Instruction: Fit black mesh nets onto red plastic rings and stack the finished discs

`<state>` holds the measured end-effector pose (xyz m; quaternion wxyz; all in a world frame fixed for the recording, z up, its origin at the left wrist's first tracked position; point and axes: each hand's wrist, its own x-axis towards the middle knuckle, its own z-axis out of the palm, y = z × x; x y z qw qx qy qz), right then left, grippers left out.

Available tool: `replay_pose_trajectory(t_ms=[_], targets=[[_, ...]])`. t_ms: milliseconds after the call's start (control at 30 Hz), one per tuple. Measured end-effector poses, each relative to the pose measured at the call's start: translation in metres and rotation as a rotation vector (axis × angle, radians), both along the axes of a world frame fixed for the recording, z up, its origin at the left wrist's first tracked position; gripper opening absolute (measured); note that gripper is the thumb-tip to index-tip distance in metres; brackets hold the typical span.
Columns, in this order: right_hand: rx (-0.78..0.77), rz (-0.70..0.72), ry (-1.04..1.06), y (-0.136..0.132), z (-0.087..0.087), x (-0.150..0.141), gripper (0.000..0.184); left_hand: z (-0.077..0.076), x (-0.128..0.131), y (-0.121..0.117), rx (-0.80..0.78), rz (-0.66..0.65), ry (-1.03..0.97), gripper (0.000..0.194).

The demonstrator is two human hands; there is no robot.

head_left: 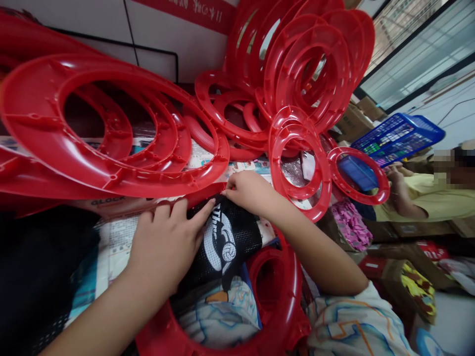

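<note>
Nearest us: a red ring (291, 296), black mesh fabric (243, 235) with white print across part of it. Left hand (163, 242): index finger extended onto the mesh edge; we cannot tell its grip. Right hand (247, 190): fingers closed, pinching the same edge. Beyond, we note stacked red rings (111, 182); farther right, a blue basket (401, 136) beside a person in yellow (434, 198).

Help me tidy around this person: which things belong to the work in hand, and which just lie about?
Seemingly in use:
- black printed mesh, at both hands
- red rim by the fingertips
- probably the piled red rings

Seemingly apart:
- blue basket
- pink pieces
- yellow pieces
</note>
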<state>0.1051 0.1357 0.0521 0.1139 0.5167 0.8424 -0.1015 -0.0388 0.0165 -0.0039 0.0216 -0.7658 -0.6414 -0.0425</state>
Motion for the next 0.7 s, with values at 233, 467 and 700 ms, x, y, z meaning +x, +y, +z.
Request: replay_pose_trajectory(t_ms=[233,467,700], targets=[[0.004,-0.063,0.22,-0.024,-0.006,0.022,0.017,0.006,0.015,0.004,0.033,-0.025,-0.062,0.047],[0.016,-0.162,0.32,-0.032,-0.014,0.034,0.011,-0.008,0.02,0.007,0.058,-0.14,-0.112,0.055],[0.037,-0.201,0.386,-0.022,-0.015,0.041,0.014,-0.014,0.018,0.004,0.09,-0.164,-0.088,0.054]])
